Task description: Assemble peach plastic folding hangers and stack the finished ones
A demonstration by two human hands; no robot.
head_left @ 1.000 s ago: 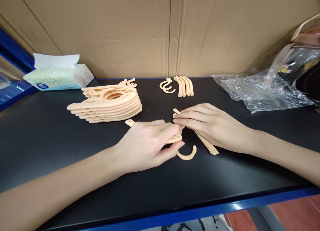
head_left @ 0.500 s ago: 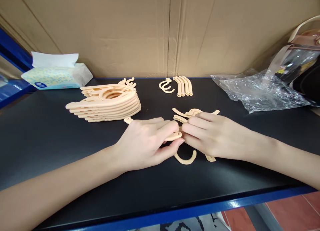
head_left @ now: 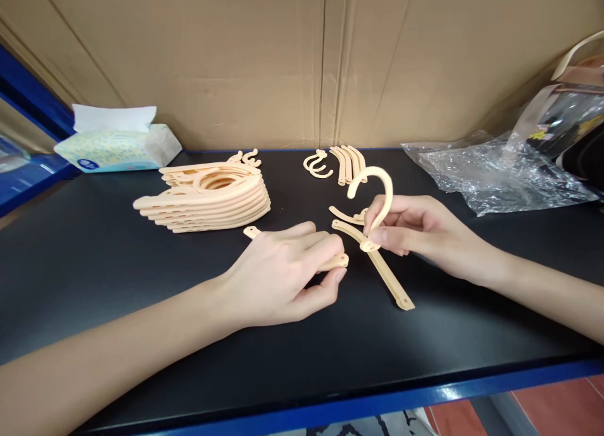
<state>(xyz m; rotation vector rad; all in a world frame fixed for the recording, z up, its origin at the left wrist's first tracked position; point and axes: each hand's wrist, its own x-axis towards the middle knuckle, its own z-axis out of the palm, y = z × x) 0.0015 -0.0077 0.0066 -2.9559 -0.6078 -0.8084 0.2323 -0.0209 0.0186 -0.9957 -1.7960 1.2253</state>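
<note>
My left hand (head_left: 287,272) is closed around a beige plastic hanger arm (head_left: 334,262), whose two ends stick out past the fingers. Between the thumb and fingers of my right hand (head_left: 415,228) is a beige hanger hook (head_left: 387,194), held upright with its curve at the top. Under that hook, another hanger arm (head_left: 392,280) lies slantwise on the black tabletop. Behind it lies a further curved beige piece (head_left: 343,214), partly hidden by my right hand.
A stack of beige hangers (head_left: 212,203) stands at left, near a tissue pack (head_left: 117,148). Loose hooks (head_left: 317,165) and several hanger arms (head_left: 348,164) lie at the back. Clear plastic wrapping (head_left: 495,175) and a bottle (head_left: 576,109) are at right. Cardboard (head_left: 226,65) stands behind the tabletop.
My right hand has lifted the hook off the tabletop and turned it curve-up, moving slightly right, away from my left hand. The hanger arm beneath is now uncovered. My left hand keeps its grip.
</note>
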